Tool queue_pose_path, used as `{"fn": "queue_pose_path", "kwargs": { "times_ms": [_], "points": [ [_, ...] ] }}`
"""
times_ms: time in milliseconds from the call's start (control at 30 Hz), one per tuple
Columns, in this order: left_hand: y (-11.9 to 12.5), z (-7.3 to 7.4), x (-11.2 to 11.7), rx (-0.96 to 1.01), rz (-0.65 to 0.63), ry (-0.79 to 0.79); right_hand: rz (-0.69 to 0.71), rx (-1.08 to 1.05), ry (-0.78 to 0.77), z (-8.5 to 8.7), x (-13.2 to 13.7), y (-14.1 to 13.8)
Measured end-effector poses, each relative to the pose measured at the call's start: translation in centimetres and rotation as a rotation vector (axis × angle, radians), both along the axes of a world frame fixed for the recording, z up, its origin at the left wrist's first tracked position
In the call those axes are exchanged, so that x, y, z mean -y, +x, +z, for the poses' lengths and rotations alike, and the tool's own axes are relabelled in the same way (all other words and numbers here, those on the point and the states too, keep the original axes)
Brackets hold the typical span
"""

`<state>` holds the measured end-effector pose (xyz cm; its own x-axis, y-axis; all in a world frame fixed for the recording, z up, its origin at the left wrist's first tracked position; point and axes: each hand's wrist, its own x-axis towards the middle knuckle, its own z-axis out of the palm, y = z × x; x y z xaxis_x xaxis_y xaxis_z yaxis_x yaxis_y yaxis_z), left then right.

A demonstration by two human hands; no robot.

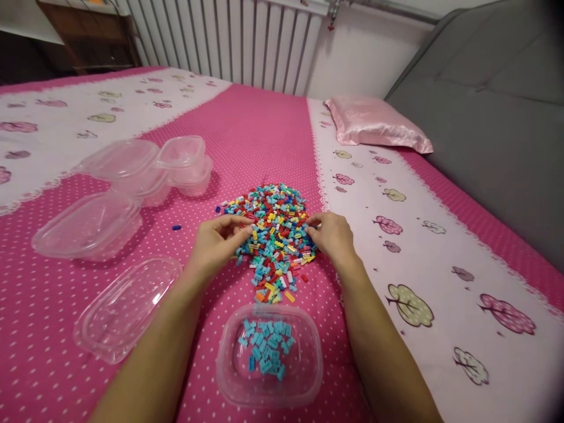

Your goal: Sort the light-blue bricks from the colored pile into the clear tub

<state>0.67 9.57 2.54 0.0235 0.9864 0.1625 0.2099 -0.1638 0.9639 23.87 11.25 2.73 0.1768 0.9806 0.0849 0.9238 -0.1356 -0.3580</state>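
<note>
A heap of small toy building bricks (279, 220) in many colours is spread on the pink bedspread. My left hand (219, 238) is at the heap's left edge, thumb and forefinger brought together in a pinch. At the right edge, my right hand (331, 234) also has its fingertips pinched among the bricks. Whatever lies between the fingertips of either hand is too small to make out. Nearest me, between my forearms, stands a clear plastic container (225, 376) with light blue bricks (267, 343) loose inside it.
Clear lidded containers (88, 220) stand to the left, some stacked (184, 161). A clear lid (127, 305) lies beside my left forearm. One dark blue brick (177, 227) sits apart. Beyond are a pink pillow (374, 123), a grey headboard (489, 100) and a radiator (229, 41).
</note>
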Motion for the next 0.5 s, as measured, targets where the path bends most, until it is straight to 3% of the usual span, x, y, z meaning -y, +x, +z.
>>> {"fn": "queue_pose_path", "kwargs": {
  "times_ms": [100, 167, 367, 500],
  "points": [
    [-0.4, -0.6, -0.6, 0.021, 0.163, -0.056, -0.020, -0.004, 0.005, 0.0, 0.0, -0.1],
    [-0.7, -0.9, -0.8, -0.010, 0.194, -0.083, -0.013, -0.010, 0.000, 0.0, 0.0, -0.1],
    [-1.2, -1.5, -0.9, -0.201, 0.124, -0.093, 0.059, -0.117, 0.008, 0.4, 0.1, 0.0],
    [-1.1, -1.4, -0.8, -0.289, 0.062, -0.079, 0.256, -0.375, -0.120, 2.4, 1.3, -0.3]
  ]
}}
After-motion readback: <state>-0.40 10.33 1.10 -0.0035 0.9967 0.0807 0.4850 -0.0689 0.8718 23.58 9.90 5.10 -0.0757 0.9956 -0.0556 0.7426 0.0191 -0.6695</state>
